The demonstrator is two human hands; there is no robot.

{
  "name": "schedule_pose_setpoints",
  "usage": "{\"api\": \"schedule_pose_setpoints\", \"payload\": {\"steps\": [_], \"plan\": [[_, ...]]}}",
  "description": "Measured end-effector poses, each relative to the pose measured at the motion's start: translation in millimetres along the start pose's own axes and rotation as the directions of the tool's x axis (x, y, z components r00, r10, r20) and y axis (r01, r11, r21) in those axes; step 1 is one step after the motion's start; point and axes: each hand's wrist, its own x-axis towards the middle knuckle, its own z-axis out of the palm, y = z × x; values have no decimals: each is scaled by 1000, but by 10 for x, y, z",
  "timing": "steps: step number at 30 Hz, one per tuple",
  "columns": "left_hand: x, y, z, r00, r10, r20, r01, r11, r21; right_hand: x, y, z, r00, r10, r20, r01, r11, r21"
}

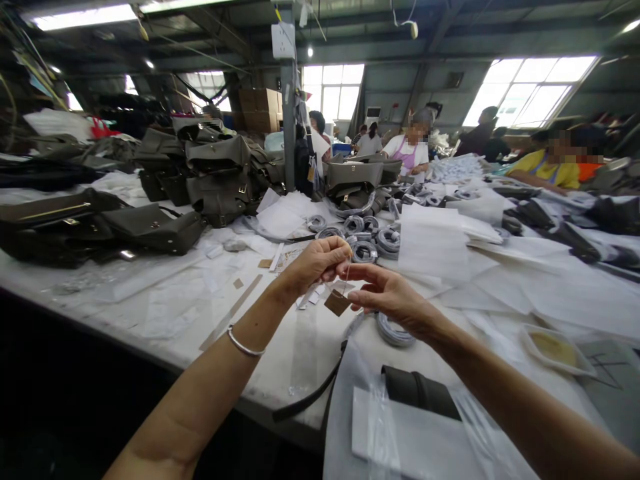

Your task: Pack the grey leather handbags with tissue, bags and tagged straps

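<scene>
Over the middle of the table, my left hand (pixel 323 261) pinches a thin string between thumb and fingers. From that string hangs a small brown square tag (pixel 337 303). My right hand (pixel 383 293) is beside it, its index finger stretched toward the left fingertips and touching the string. The other right fingers are partly bent beside the tag; whether they grip anything I cannot tell. Coiled grey straps (pixel 395 329) in wrapping lie behind and below the hands. In front of me is a dark rolled piece (pixel 419 390) on white sheets under clear plastic.
Dark handbags (pixel 220 173) are piled at the left and back. White wrapping sheets (pixel 435 240) spread over the right side. A plastic tub (pixel 555 348) with yellowish contents sits at the right. A dark strap (pixel 310 400) hangs over the near edge. Co-workers (pixel 410 150) sit across the table.
</scene>
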Motion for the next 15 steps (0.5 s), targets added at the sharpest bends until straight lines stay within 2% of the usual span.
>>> {"api": "schedule_pose_setpoints", "payload": {"steps": [2,4,6,8,10,12,13,15], "plan": [[-15,-32,59,1000,-9,6,10,997,-79,-35,-9,30,999,12,35,-12,1000,13],[-14,-81,86,1000,-24,9,26,981,-191,-67,-4,42,999,45,24,-45,999,-1],[-6,-137,100,998,-54,8,54,942,-330,-103,5,44,998,43,-49,-44,999,-31],[1,-186,120,994,-108,-4,92,864,-495,-152,13,45,981,-3,-194,-19,994,-110],[2,-221,152,985,-170,-24,118,773,-624,-216,10,55,931,-94,-353,6,970,-244],[-2,-249,197,974,-222,-49,128,713,-690,-290,-8,82,877,-231,-420,52,917,-396],[-4,-264,223,969,-240,-59,131,699,-703,-326,-21,101,861,-307,-406,94,880,-465],[-4,-300,281,957,-280,-70,146,681,-718,-382,-42,147,850,-438,-292,207,788,-580]]}}
